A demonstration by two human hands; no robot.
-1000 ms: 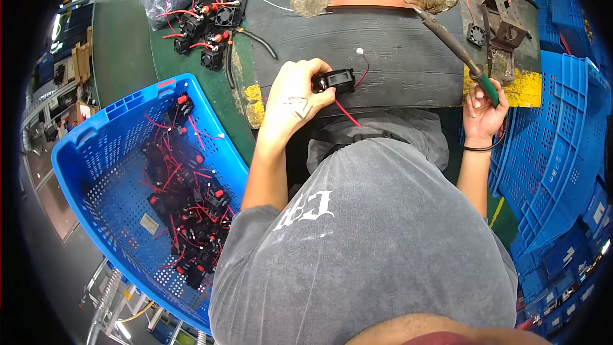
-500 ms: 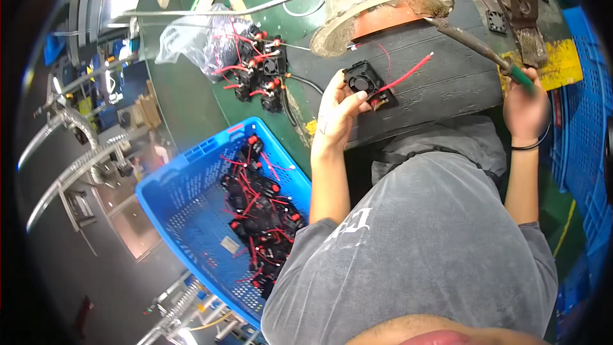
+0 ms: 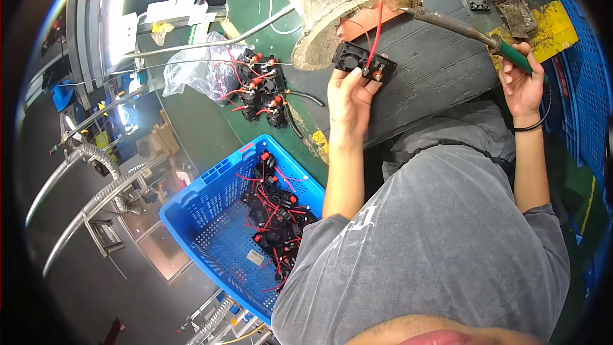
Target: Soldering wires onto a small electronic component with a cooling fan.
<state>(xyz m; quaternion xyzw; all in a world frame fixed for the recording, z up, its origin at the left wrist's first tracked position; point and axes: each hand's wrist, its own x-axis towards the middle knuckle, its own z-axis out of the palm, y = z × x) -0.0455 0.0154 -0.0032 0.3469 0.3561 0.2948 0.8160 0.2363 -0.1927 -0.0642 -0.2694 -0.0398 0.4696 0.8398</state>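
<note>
My left hand [image 3: 348, 103] is closed on a black fan assembly [image 3: 350, 59], a small square fan with terminals on a black plate. A thick red wire [image 3: 378, 30] stands up from it toward the mouth of a dingy metal fume hood [image 3: 329, 9]. A soldering iron [image 3: 456, 25] with a green handle rests in my right hand [image 3: 525, 92], the fingers curled loosely round it. Its tip lies at the hood's rim, by an orange sheet [image 3: 359, 28], apart from the fan assembly. Beneath both is a black wooden board [image 3: 434, 64].
Several fan assemblies [image 3: 273, 82] with red wires lie left of the board, beside a clear plastic bag [image 3: 191, 73]. A blue crate [image 3: 211, 243] at lower left holds many more. A rusty metal stand [image 3: 517, 16] and a loose small fan [image 3: 476, 0] are at far right.
My left hand has raised the fan assembly toward the hood's mouth. Its red wire, which pointed right, now points up into the hood. My right fingers have opened slightly around the iron's handle.
</note>
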